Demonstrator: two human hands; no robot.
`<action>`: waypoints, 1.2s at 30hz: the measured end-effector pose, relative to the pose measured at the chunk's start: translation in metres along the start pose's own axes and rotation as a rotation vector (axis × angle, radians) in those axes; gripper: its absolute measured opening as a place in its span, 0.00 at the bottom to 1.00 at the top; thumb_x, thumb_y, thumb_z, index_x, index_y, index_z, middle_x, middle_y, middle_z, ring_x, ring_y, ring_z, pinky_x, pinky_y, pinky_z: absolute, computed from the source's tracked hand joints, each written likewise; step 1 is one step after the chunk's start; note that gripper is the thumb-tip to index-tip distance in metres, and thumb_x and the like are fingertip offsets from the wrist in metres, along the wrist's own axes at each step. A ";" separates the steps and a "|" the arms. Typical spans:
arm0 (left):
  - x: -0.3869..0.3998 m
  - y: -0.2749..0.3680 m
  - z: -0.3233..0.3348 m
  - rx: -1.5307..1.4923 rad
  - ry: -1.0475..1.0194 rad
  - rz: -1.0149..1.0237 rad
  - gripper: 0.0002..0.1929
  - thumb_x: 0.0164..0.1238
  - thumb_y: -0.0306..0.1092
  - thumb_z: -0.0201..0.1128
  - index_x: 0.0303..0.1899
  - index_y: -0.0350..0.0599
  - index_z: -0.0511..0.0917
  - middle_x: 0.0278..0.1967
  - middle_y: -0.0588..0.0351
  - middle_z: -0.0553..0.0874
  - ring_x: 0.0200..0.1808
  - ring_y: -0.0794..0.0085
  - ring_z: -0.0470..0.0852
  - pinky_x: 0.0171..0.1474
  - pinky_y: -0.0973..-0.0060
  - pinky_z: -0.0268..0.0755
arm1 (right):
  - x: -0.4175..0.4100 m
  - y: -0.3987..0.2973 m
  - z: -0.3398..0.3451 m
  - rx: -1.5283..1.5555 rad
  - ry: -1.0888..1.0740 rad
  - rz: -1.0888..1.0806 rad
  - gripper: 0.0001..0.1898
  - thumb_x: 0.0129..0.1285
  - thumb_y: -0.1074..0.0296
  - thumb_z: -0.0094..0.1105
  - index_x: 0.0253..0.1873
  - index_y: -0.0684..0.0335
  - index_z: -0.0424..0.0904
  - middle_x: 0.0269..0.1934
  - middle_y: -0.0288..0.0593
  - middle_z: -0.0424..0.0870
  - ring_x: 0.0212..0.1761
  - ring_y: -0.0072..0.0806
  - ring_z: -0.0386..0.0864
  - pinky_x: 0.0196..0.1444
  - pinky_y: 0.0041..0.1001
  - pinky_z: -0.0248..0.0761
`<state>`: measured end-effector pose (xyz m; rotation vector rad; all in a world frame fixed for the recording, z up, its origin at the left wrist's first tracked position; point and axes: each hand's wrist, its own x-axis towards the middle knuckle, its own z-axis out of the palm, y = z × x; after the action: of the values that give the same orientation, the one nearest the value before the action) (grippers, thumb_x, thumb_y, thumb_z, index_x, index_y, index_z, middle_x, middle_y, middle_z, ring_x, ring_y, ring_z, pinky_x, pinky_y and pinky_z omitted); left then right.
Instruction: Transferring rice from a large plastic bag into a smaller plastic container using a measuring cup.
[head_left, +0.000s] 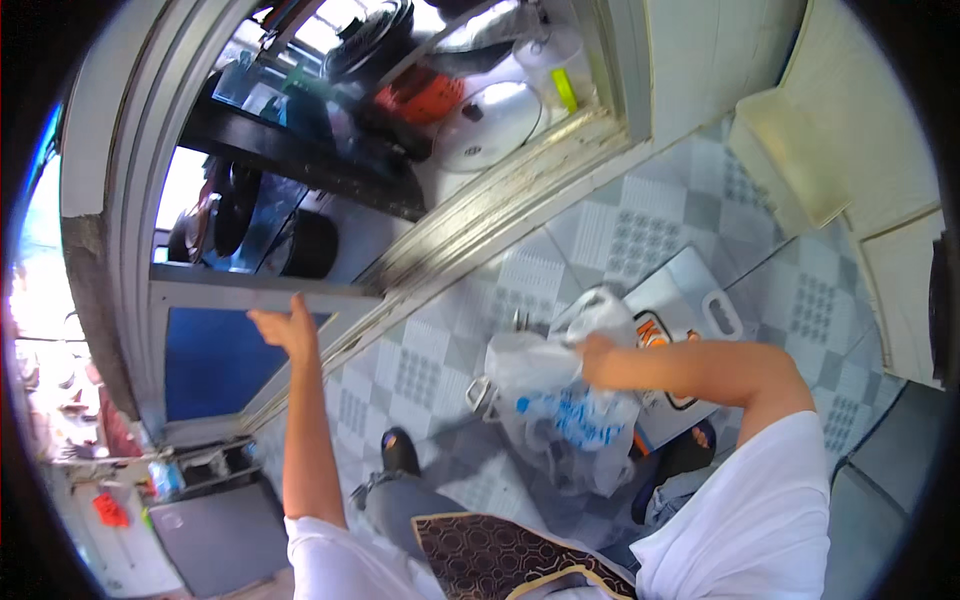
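Note:
My right hand (598, 361) reaches down to white plastic bags (562, 405) with blue print, its fingers at the top of the bags; whether they are closed on the plastic is hard to see. Beside and partly under them, a white printed bag (679, 292) with a cut-out handle and orange and black lettering lies on the tiled floor. To the left, my left hand (289, 326) is raised by the frame of a cabinet door with a blue panel (217, 360), its thumb and fingers apart and nothing held in it. Contact with the frame cannot be told.
An open cabinet above holds a glass pot lid (491, 124), an orange basket (420, 94) and dark pots (311, 244). A pale plastic bin (795, 165) stands at the right. My feet in dark sandals are on either side of the bags. A grey cabinet (217, 536) is at lower left.

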<state>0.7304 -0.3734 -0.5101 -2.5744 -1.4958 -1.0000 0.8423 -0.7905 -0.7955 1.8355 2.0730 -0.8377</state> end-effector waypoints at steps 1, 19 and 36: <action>-0.010 0.023 -0.012 -0.046 -0.176 -0.127 0.41 0.51 0.46 0.69 0.62 0.30 0.63 0.63 0.28 0.63 0.66 0.39 0.59 0.68 0.54 0.50 | -0.004 0.001 -0.031 0.057 -0.073 0.062 0.13 0.50 0.58 0.66 0.43 0.48 0.86 0.47 0.31 0.82 0.57 0.32 0.73 0.49 0.30 0.67; -0.112 0.028 -0.083 0.386 -1.094 0.417 0.22 0.58 0.40 0.63 0.54 0.43 0.75 0.50 0.42 0.81 0.54 0.50 0.76 0.58 0.60 0.68 | -0.087 0.107 -0.101 0.245 0.234 0.291 0.15 0.52 0.60 0.59 0.43 0.58 0.84 0.42 0.45 0.84 0.55 0.42 0.75 0.56 0.37 0.68; -0.330 -0.068 0.058 0.001 -1.001 0.388 0.48 0.42 0.41 0.73 0.65 0.36 0.54 0.52 0.40 0.70 0.53 0.47 0.71 0.52 0.57 0.72 | -0.223 0.071 0.095 1.061 0.526 1.298 0.33 0.54 0.48 0.65 0.54 0.75 0.74 0.51 0.61 0.78 0.56 0.48 0.76 0.55 0.35 0.68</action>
<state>0.5944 -0.5762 -0.7491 -3.3316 -0.9104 0.4145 0.9325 -1.0245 -0.7699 3.4018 -0.0334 -1.0917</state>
